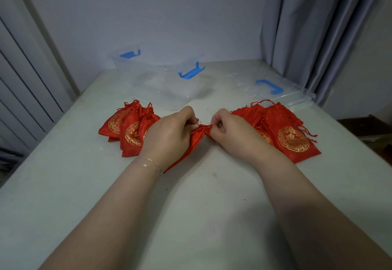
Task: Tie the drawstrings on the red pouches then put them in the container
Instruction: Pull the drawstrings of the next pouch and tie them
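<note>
A red satin pouch (198, 135) is lying gathered at its neck at the table's centre, its body trailing toward the near left. Cinched, gold-printed pouches (129, 128) are piling at left; flat, open ones (284, 132) are lying at right. A clear container (161, 79) with blue latches is sitting open behind.
</note>
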A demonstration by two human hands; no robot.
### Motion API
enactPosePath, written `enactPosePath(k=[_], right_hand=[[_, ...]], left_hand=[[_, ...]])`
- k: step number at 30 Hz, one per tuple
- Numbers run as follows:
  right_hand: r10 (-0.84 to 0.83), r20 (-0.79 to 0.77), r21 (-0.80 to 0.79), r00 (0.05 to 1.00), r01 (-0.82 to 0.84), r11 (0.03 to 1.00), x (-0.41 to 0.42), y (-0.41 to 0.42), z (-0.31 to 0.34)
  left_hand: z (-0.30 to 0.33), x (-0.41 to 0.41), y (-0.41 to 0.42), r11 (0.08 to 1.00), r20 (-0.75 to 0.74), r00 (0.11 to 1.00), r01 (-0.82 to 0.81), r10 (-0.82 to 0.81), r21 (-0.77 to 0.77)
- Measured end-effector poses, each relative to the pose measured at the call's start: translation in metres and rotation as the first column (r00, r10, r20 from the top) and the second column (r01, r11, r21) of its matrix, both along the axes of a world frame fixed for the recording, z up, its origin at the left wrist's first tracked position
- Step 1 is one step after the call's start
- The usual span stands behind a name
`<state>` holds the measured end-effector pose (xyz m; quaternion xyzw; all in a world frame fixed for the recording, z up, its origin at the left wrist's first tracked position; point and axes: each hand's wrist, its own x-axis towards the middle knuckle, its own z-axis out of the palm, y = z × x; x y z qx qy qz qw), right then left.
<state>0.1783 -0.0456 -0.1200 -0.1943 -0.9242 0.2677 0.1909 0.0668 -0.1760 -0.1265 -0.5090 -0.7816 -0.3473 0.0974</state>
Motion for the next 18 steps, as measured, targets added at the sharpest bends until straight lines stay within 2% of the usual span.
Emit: enactPosePath(k=[4,5,7,9,11,13,15,18], right_hand=[[-0.015,-0.014,0.086,1.000,0.016,0.996,0.001,-0.002,0.001],[-0.008,-0.040,0.065,0.999,0.011,0.998,0.001,-0.001,0.000],[0.019,-0.106,-0.049,0.994,-0.024,0.999,0.003,0.000,-0.002],[0.018,-0.162,-0.173,0.987,-0.047,0.984,0.003,0.003,-0.004],[-0.029,-0.188,-0.215,0.982,-0.012,0.977,0.002,0.006,-0.004],[-0.102,-0.206,-0.207,0.973,0.059,0.977,0.003,0.009,-0.003],[-0.180,-0.188,-0.172,0.965,0.148,0.974,0.003,0.014,-0.003],[-0.268,-0.038,-0.046,0.963,0.266,0.963,0.005,0.022,-0.006]], left_hand=[[0.008,0.005,-0.001,0.995,-0.059,0.998,-0.027,0.021,-0.098],[0.010,0.005,-0.002,0.994,-0.017,1.000,-0.009,0.007,-0.110],[0.012,0.003,-0.005,0.990,0.163,0.985,0.073,-0.053,-0.123],[0.013,0.001,-0.006,0.991,0.281,0.956,0.112,-0.087,-0.074],[0.014,-0.004,-0.007,0.998,0.294,0.956,0.002,-0.020,0.062],[0.018,-0.011,-0.009,0.966,0.266,0.953,-0.197,0.148,0.170],[0.017,-0.020,-0.014,0.917,0.227,0.918,-0.366,0.326,0.161],[0.005,-0.034,-0.018,0.876,0.102,0.873,-0.482,0.478,0.021]])
